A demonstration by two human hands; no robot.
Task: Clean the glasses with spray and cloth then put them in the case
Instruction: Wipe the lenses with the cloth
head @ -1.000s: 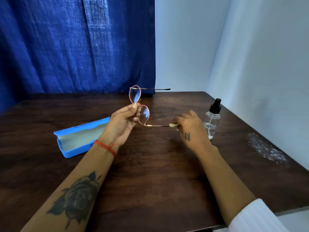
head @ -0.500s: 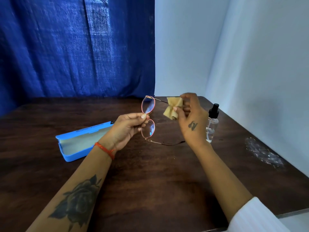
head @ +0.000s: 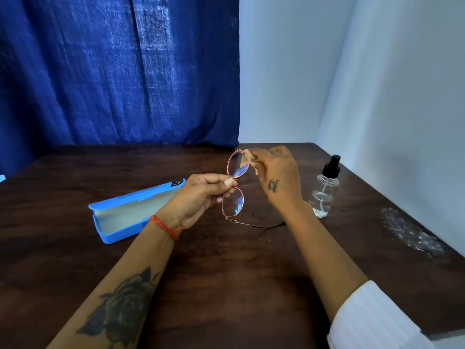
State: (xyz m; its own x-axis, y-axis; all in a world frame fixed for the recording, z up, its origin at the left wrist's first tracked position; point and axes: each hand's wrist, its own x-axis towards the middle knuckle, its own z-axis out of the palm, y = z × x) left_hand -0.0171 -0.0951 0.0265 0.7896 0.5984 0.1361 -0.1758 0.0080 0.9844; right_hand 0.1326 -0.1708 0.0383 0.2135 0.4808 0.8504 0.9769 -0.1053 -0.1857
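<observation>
Two bare forearms were stretched out from the near edge across the dark wooden worktop (head: 226, 285), the left one tattooed with a rose and banded at the wrist by a red thread (head: 164, 226). The glasses (head: 235, 187) were held just above the worktop near its middle, the left hand (head: 198, 197) pinched on the bridge between the two lenses. The frame was turned on end, its long axis running near to far: one pink-rimmed lens sat nearer, the other farther and higher, and a thin temple arm (head: 254, 224) was seen trailing right from the nearer hinge. The right hand (head: 276, 177) was closed on a small tan cloth (head: 247, 162), which was pressed against the far lens from behind.

The wiping step was judged to be in hand, with the far lens being worked. The next move was thought to call for the cloth to be shifted to the nearer lens while the pinch on the bridge was kept steady, after which the temples would have to be folded.

Left of the hands, the blue case (head: 130, 212) lay open, its pale lining showing and its length angled from near-left to far-right. To the right stood the clear spray bottle (head: 324, 190) with its black cap, upright and untouched, and nearer the right wall a crumpled piece of clear wrapping (head: 407, 233) was seen. A blue curtain (head: 113, 71) was hung behind.
</observation>
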